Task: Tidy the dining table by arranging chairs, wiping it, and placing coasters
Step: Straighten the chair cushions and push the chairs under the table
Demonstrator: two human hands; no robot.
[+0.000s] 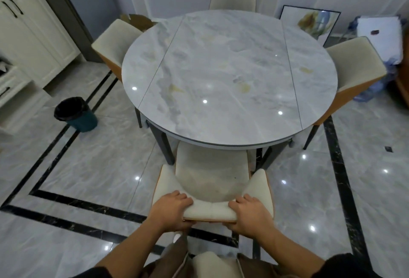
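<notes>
A round grey marble dining table (pixel 230 74) fills the middle of the view, its top bare. Right in front of me stands a cream chair (pixel 212 176) with an orange shell, its seat partly under the table's near edge. My left hand (pixel 171 208) and my right hand (pixel 249 211) both grip the top of its backrest, fingers over the front, thumbs behind. Three more cream chairs stand around the table: a left chair (pixel 112 43), a far chair (pixel 232 0) and a right chair (pixel 356 63). No coasters or cloth are in sight.
A dark green bin (pixel 76 114) with a black liner stands on the floor at the left. White cabinets (pixel 26 38) line the left wall. A framed picture (pixel 309 23) leans on the back wall, with bags and a white board (pixel 378 34) at the right.
</notes>
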